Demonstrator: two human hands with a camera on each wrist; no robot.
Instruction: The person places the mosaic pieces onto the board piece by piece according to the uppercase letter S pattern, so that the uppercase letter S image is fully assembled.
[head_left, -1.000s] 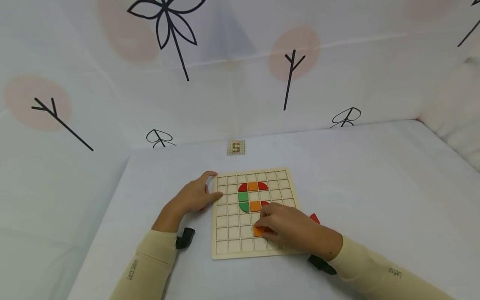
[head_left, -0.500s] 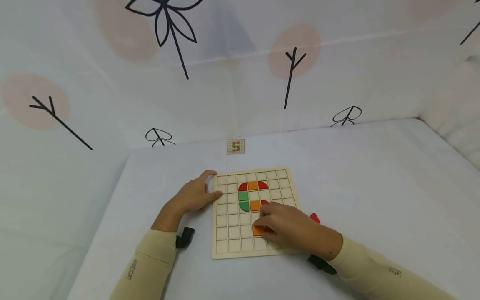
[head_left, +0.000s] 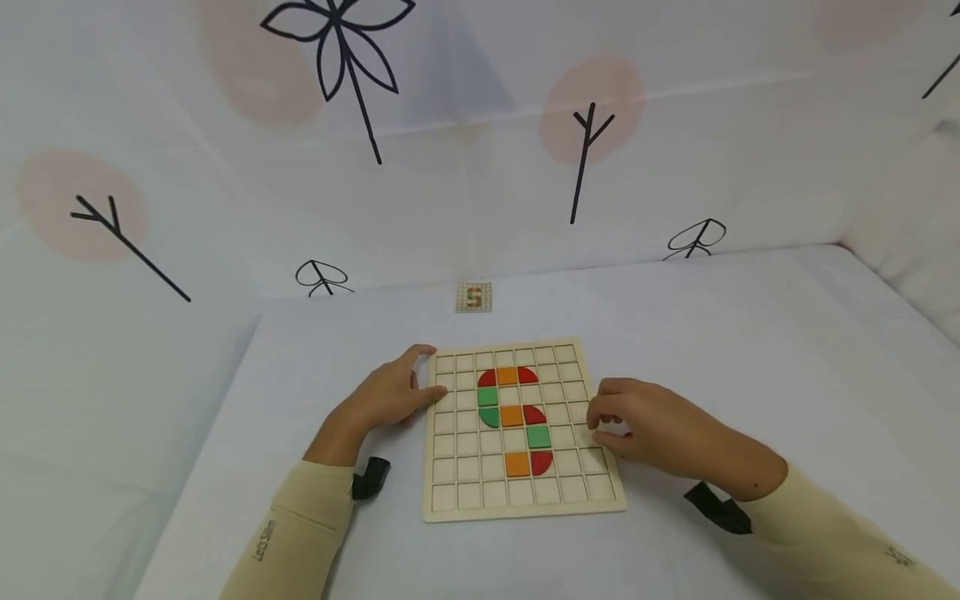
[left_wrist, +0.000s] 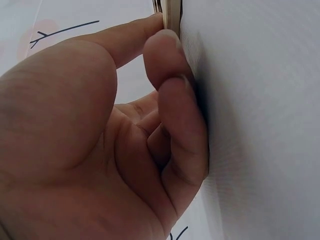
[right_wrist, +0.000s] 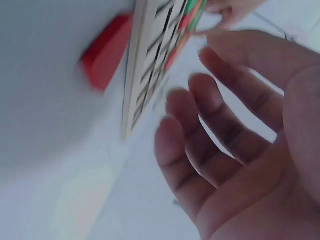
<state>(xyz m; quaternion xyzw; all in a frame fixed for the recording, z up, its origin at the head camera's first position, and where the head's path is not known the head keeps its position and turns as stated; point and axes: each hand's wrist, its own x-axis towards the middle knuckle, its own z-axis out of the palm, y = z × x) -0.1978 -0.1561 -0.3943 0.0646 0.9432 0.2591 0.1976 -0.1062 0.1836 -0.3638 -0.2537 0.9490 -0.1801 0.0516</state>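
A wooden grid board [head_left: 457, 496] lies flat on the table. My left hand [head_left: 390, 392] holds its left edge, thumb on the rim, forefinger at the far corner; the left wrist view shows the other fingers curled. Several coloured pieces sit in the cells, among them an orange square [head_left: 517, 464] beside a red quarter-round [head_left: 541, 462], with a green square [head_left: 538, 437] above. My right hand [head_left: 652, 421] hovers at the board's right edge, fingers loosely bent, holding nothing. In the right wrist view a blurred red piece [right_wrist: 107, 52] lies beside the board; my hand hides it in the head view.
A small card [head_left: 474, 297] printed with an S-shaped pattern lies beyond the board near the back of the table. White fabric [head_left: 465, 192] with plant drawings rises behind the white-covered table [head_left: 720, 333].
My right hand has let go of the pieces at the lower middle of the board and moved right, uncovering the red quarter-round and green square. My left hand has stayed put.
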